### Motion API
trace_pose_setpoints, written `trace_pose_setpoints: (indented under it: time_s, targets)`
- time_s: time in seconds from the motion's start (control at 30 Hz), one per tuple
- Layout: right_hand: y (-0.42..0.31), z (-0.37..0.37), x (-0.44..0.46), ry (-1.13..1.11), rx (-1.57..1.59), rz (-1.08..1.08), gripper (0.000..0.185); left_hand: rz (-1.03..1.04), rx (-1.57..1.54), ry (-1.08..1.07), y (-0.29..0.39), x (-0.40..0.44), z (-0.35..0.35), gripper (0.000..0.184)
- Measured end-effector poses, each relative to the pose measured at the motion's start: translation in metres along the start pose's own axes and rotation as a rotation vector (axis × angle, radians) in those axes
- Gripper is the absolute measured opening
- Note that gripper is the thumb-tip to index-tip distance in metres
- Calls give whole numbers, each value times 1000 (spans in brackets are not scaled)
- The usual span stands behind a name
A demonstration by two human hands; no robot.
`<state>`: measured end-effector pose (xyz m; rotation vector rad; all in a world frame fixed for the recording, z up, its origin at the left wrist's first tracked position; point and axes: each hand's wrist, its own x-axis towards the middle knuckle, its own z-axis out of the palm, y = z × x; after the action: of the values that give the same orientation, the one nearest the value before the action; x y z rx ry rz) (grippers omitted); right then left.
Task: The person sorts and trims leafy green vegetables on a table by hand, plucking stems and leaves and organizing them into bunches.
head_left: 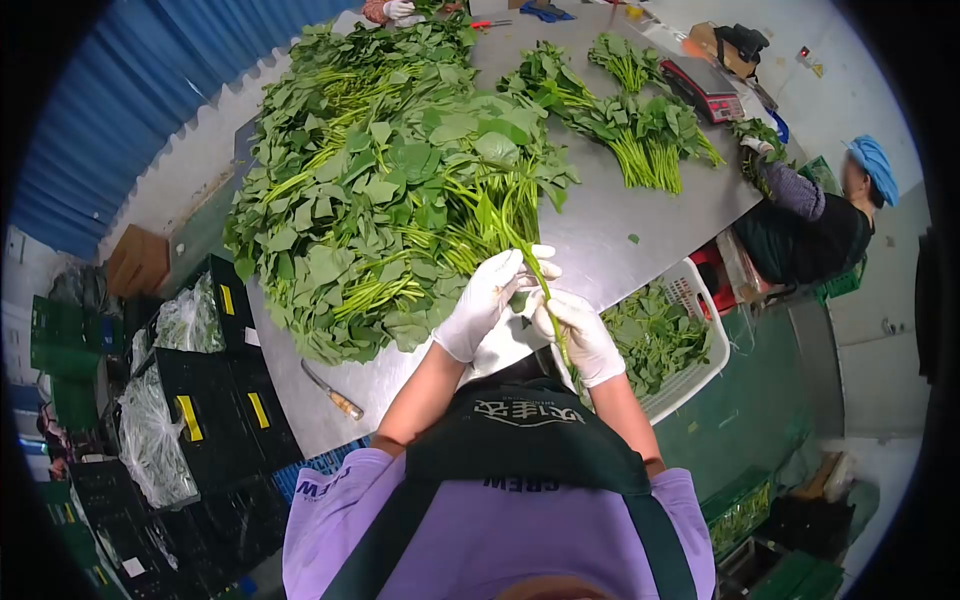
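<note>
My left hand (pixel 484 303), in a white glove, has its fingers closed around a green leafy stem (pixel 540 280) near its upper part. Lower on the same stem, my right hand (pixel 580 337), also gloved, pinches it in front of my apron. Just beyond both hands lies a big heap of leafy green vegetables (pixel 400 190) with long pale stalks, some pointing toward me. A knife (pixel 332 390) with a wooden handle and a thin blade rests on the metal table (pixel 590 240), left of my left forearm.
Bundles of greens (pixel 645 150) lie at the far right by a red scale (pixel 705 90). A white basket (pixel 705 300) of leaves stands right of me. Dark crates (pixel 210 400) are stacked at left. A co-worker (pixel 815 210) in a blue cap handles greens; another person's gloved hand (pixel 398 9) shows at the top.
</note>
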<state>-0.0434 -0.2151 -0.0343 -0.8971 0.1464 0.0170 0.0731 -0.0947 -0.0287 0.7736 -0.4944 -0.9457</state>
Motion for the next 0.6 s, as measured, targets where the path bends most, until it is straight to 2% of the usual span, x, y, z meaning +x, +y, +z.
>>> trace_pose_setpoints:
  time_s: [0.13, 0.23, 0.27, 0.3, 0.37, 0.4, 0.53, 0.6]
  targets:
    - [18, -7, -3, -254, 400, -77, 28, -103, -30, 24, -6, 2, -1, 33]
    - [18, -14, -11, -16, 82, 56, 29, -173, 47, 150, -9, 1, 2, 26]
    - [15, -16, -13, 102, -58, 56, 28, -109, 185, 202, -9, 0, 5, 20]
    - [4, -11, -19, 197, -268, 42, 27, -120, 197, 229, -5, 0, 12, 19]
    - [1, -25, -20, 276, -411, -145, 27, -98, 350, 208, -9, 2, 12, 19]
    - [-7, -32, -21, 284, -552, -165, 25, -85, 341, 212, -11, 3, 18, 19]
    - [-25, -21, -15, 463, -539, -283, 22, -138, 335, 144, -30, 6, 24, 19]
    - [-22, -24, -10, 485, -273, -286, 20, -202, 307, 119, -32, 7, 30, 18]
